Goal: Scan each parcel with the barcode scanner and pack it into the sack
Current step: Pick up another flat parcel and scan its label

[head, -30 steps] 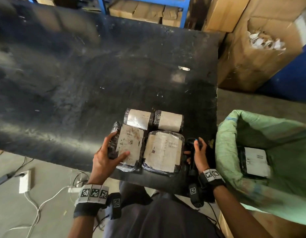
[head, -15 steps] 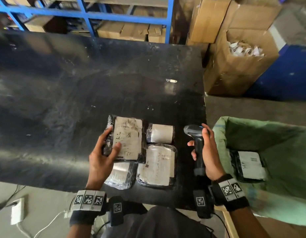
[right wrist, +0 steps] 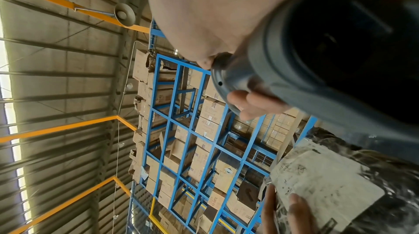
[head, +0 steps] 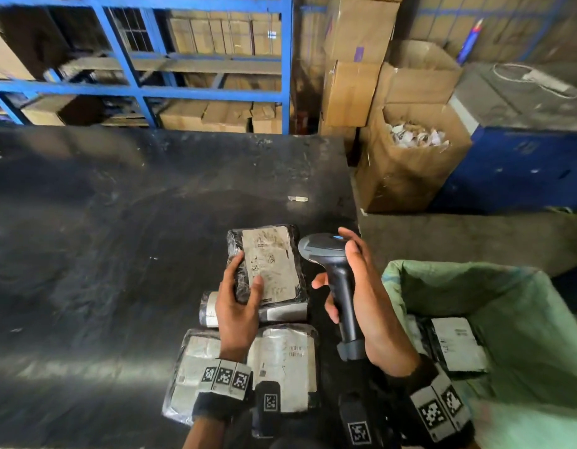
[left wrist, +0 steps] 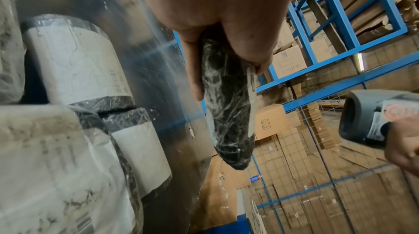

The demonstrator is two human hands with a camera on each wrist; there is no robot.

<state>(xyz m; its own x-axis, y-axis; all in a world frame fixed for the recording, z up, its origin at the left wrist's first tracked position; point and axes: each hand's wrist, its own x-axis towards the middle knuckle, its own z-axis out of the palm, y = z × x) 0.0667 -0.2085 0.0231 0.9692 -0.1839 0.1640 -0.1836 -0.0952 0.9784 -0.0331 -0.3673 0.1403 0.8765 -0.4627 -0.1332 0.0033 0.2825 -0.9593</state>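
My left hand (head: 237,314) gripped the held parcel (head: 270,264) clear of the table (head: 102,222), thumb on its label, fingers curled round the left edge. My right hand (head: 361,286) was clenched on the barcode scanner (head: 337,280), its head just beside the parcel. Best move, I judged: tilt the label square to the scanner window, thumb off the barcode, hold steady. Sack (head: 523,319) sat right of the table, one parcel already inside; four waited below.

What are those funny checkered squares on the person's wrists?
Both bare forearms wear black wristbands. The left wristband carries white blocks printed with black square patterns; the right wristband has the same. A small black camera box hangs under each wrist, tagged too.
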